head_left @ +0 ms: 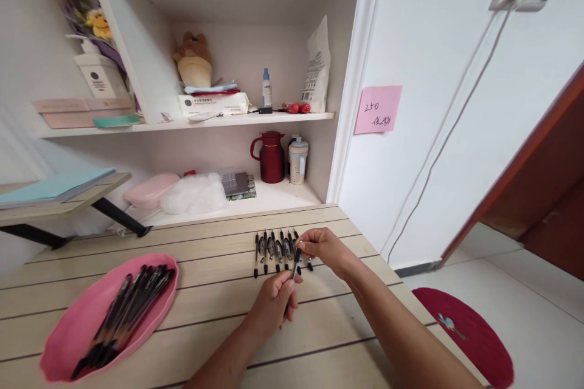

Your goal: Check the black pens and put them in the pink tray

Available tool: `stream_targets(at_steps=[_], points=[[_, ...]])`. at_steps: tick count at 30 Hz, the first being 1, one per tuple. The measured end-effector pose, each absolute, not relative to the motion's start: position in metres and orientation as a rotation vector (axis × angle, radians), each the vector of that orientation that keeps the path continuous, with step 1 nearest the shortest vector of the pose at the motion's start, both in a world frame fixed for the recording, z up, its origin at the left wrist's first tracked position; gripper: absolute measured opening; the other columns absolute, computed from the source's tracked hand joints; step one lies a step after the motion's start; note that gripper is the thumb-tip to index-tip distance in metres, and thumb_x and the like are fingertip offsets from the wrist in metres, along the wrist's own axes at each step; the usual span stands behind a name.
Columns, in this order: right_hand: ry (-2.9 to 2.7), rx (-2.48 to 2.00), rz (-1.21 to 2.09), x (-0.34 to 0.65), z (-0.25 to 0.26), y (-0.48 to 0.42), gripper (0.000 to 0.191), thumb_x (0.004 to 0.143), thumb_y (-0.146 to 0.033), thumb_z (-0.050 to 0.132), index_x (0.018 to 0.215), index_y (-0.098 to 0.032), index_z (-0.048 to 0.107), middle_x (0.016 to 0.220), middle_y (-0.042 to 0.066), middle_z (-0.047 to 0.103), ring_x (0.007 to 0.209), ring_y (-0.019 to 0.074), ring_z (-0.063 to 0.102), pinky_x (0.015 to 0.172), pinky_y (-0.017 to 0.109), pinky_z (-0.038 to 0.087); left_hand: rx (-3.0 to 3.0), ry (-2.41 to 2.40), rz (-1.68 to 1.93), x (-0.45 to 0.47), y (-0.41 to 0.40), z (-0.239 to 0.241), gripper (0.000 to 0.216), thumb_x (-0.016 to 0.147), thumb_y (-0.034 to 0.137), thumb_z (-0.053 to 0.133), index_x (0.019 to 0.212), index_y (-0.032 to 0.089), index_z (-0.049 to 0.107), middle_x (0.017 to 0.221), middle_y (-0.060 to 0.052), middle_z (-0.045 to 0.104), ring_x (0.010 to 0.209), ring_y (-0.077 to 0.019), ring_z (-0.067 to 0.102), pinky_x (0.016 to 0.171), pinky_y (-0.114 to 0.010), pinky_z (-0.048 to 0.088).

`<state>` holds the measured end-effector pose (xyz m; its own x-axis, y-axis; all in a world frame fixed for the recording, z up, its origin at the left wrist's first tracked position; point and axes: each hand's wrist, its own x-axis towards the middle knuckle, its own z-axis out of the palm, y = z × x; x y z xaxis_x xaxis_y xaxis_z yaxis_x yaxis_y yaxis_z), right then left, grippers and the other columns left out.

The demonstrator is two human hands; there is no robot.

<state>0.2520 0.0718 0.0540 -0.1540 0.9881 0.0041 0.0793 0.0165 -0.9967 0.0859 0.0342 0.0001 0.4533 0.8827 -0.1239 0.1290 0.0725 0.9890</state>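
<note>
In front of me a slim black pen (296, 258) is held up at a tilt over the table. My left hand (276, 298) is wrapped round its lower part. The thumb and fingers of my right hand (322, 246) pinch at its upper end, where a small pale tip shows. Just beyond my hands, several black pens (266, 252) lie side by side in a row, tips toward the shelf. Small dark oval items (271, 247) lie between them, too small to name. My right hand partly hides the row's right end.
On the left a pink tray (59, 340) holds a bundle of dark pens (130, 310). The slatted wooden table (219, 292) meets a white shelf with a red jug (272, 158), a cup (298, 161) and a plastic bag (194, 193). A small raised stand (114, 185) is at left.
</note>
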Motion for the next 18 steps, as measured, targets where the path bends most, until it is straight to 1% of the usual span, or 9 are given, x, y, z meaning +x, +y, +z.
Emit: stream_targets(at_steps=[3,5,7,10,13,16,18], points=[[-1.377,-1.094,1.369,0.2518,0.0582,0.0683,0.02,0.063,-0.03,0.061,0.076,-0.015,0.061,0.059,-0.001,0.056,0.054,0.0091,0.046,0.051,0.022,0.033,1.392,0.96,0.729,0.0858,0.034,0.002,0.038,0.076,0.042,0.042,0.101,0.015,0.052,0.054,0.005,0.048,0.036,-0.0052,0.041,0.028,-0.014,0.022],[-1.359,-1.075,1.39,0.2517,0.0584,0.0682,0.021,0.064,-0.031,0.061,0.078,-0.016,0.06,0.064,-0.001,0.056,0.058,0.0096,0.048,0.052,0.022,0.034,1.382,0.965,0.731,0.0858,0.0339,0.0023,0.038,0.076,0.042,0.042,0.101,0.015,0.052,0.054,0.005,0.048,0.036,-0.005,0.041,0.028,-0.013,0.023],[-1.349,-1.091,1.372,0.2512,0.0561,0.07,0.022,0.064,-0.033,0.062,0.076,-0.015,0.06,0.061,-0.001,0.055,0.055,0.0089,0.046,0.051,0.022,0.034,1.38,0.97,0.731,0.086,0.0338,0.0019,0.037,0.076,0.041,0.043,0.1,0.015,0.052,0.054,0.005,0.048,0.036,-0.0049,0.041,0.028,-0.013,0.023],[-1.36,-1.157,1.31,0.2505,0.051,0.0736,0.024,0.061,-0.037,0.064,0.066,-0.015,0.057,0.052,-0.003,0.052,0.049,0.0077,0.042,0.048,0.021,0.032,1.388,0.964,0.727,0.086,0.0339,0.0012,0.037,0.076,0.04,0.042,0.1,0.015,0.051,0.054,0.005,0.048,0.036,-0.005,0.042,0.028,-0.013,0.022],[-1.388,-1.291,1.196,0.2509,0.0497,0.0742,0.03,0.058,-0.042,0.066,0.058,-0.015,0.052,0.047,-0.003,0.049,0.045,0.0071,0.038,0.045,0.021,0.029,1.395,0.954,0.721,0.086,0.0339,0.0019,0.036,0.076,0.04,0.043,0.1,0.014,0.051,0.055,0.005,0.048,0.036,-0.005,0.043,0.028,-0.013,0.023],[-1.422,-1.259,1.235,0.252,0.053,0.0721,0.033,0.061,-0.047,0.062,0.064,-0.015,0.055,0.053,-0.002,0.053,0.048,0.0081,0.042,0.047,0.021,0.031,1.389,0.957,0.726,0.0862,0.0334,0.0033,0.037,0.076,0.041,0.043,0.099,0.014,0.052,0.056,0.005,0.048,0.036,-0.0048,0.042,0.028,-0.013,0.023],[-1.415,-1.168,1.306,0.2523,0.0546,0.0713,0.032,0.062,-0.047,0.061,0.068,-0.015,0.057,0.057,-0.001,0.054,0.05,0.0087,0.044,0.049,0.022,0.033,1.381,0.957,0.732,0.0866,0.033,0.0037,0.037,0.076,0.041,0.043,0.099,0.014,0.052,0.055,0.005,0.048,0.036,-0.0047,0.042,0.028,-0.013,0.023]])
